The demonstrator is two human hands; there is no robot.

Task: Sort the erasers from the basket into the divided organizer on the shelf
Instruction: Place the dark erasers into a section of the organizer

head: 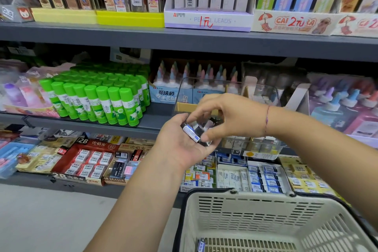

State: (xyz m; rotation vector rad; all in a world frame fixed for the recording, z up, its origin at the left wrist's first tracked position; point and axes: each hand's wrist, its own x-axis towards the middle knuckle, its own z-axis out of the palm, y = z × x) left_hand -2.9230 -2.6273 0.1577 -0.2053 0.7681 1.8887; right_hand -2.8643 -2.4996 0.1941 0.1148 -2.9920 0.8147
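Observation:
My left hand is cupped palm-up in front of the shelf and holds several small erasers, one white with a blue band, others black. Just above it, my right hand reaches over with its fingertips pinched on one of these erasers. Behind both hands a clear divided organizer sits on the middle shelf, its compartments partly filled with pale erasers. The cream plastic basket is at the bottom right, with one blue-banded eraser lying on its floor.
Green glue sticks crowd the middle shelf to the left. Boxes of packed erasers fill the lower shelf. Glue bottles stand behind the organizer. Pencil-lead boxes line the top shelf. Grey floor lies at lower left.

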